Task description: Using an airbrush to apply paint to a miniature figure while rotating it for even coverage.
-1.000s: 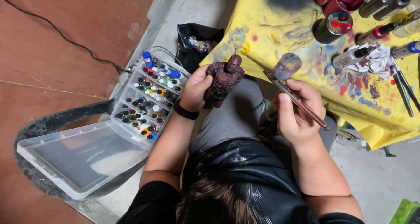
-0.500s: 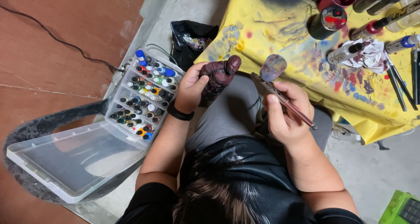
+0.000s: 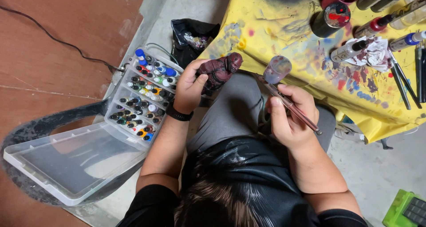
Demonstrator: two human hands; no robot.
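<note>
My left hand (image 3: 188, 88) grips a dark red figurine (image 3: 219, 69), held out over my lap near the table edge. My right hand (image 3: 290, 116) holds an airbrush (image 3: 288, 103) with a paint cup (image 3: 276, 69) on top; its nozzle points left toward the figurine, a short gap away. A black band sits on my left wrist. My grey trousers and black shirt fill the lower middle of the view.
An open clear plastic case (image 3: 71, 165) with several small paint bottles (image 3: 144, 98) rests on a chair at my left. The yellow paint-stained table cover (image 3: 284, 36) carries jars, bottles and brushes (image 3: 401, 82). A black bag (image 3: 191, 36) lies on the floor; a green object (image 3: 406, 209) sits at bottom right.
My left hand has turned the figurine so it lies more sideways, its head toward the airbrush. The view has shifted slightly; my right hand keeps the airbrush aimed at it.
</note>
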